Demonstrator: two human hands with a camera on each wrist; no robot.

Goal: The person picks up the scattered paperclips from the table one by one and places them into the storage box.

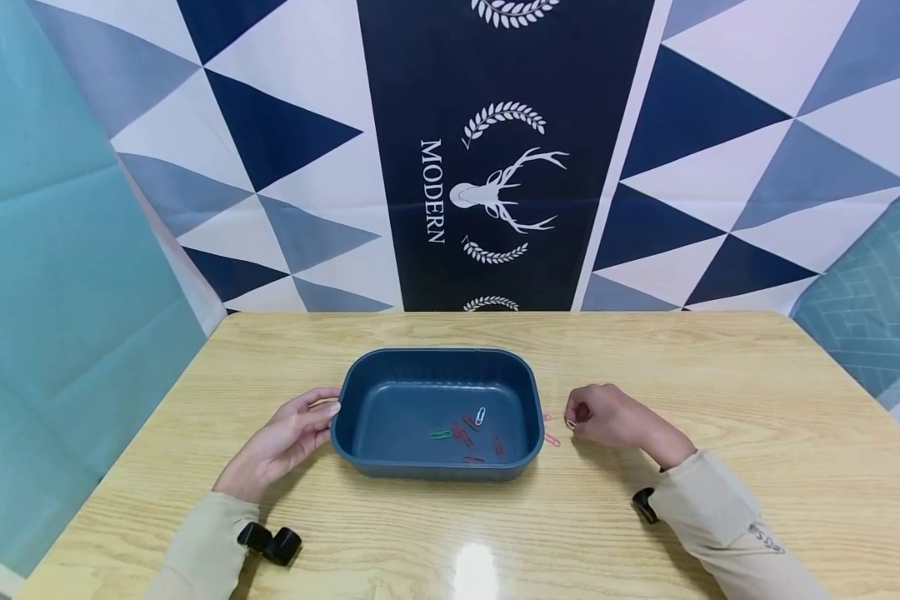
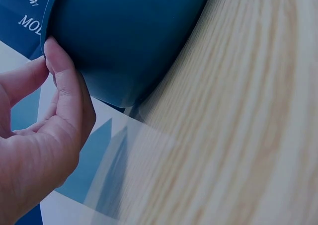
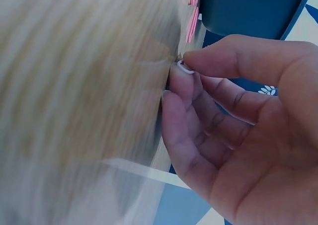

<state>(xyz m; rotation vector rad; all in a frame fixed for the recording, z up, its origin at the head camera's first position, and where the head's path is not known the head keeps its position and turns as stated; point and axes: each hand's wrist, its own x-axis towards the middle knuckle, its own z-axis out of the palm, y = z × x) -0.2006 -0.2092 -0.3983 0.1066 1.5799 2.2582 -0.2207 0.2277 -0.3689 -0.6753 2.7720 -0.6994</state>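
Beige sleeves (image 1: pixel 204 537) at near left and near right, each with a black device (image 1: pixel 270 543) at the wrist. Left hand (image 1: pixel 288 440) at left side of blue bin (image 1: pixel 438 472), thumb and fingertips pinching its rim. Bin sits upright mid-table. Inside, toward its right half: green clip (image 1: pixel 440 434), white clip (image 1: pixel 480 416), several red clips (image 1: pixel 498 447), lying loose. Right hand (image 1: pixel 607 415) is right of bin, low at the wooden table (image 1: pixel 435 533), thumb and finger pinching a small whitish clip (image 3: pixel 185 68); other fingers curled. Two pink clips (image 1: pixel 552 439) on table between bin and right hand, just beside bin's right wall. Far side: patterned backdrop (image 1: pixel 495 50), triangles, deer head, "MODERN" printed sideways. Teal cloth (image 1: pixel 67 275) far left.
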